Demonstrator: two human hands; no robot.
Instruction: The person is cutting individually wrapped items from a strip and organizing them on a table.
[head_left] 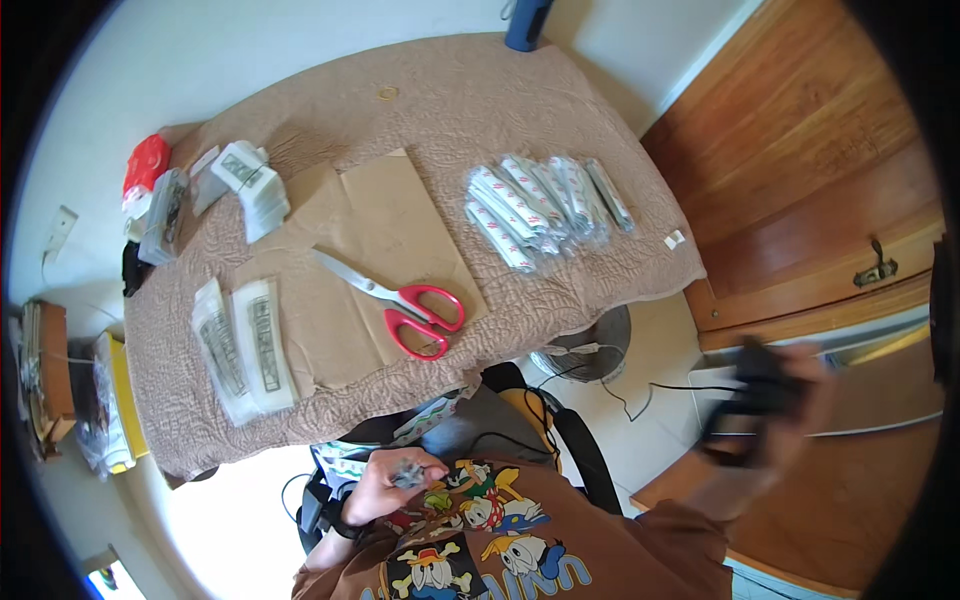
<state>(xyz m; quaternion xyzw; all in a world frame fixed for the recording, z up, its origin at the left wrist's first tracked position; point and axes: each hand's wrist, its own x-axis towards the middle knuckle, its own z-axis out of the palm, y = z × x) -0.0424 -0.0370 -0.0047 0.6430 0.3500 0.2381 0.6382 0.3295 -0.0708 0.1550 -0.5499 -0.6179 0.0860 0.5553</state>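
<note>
My left hand [375, 488] is closed in front of my body, just below the table's near edge. In it is a small crumpled piece of greyish clear plastic [408, 474]. Out to the right, away from the table, my right hand [808, 385] is smeared by motion. It grips a black object with a loop-like opening [745, 405], whose kind I cannot make out. On the table, red-handled scissors [395, 297] lie with blades pointing far left on a flat brown cardboard sheet [350, 225]. Two clear printed plastic sleeves [262, 345] lie at the cardboard's left side.
Wrapped white packets [545, 205] lie in a pile on the right of the quilted brown tablecloth [330, 95]. Stacked clear bags [255, 185] and a red package [146, 165] are at the far left. A blue bottle [527, 25] stands at the back; a wooden door [800, 150] is right.
</note>
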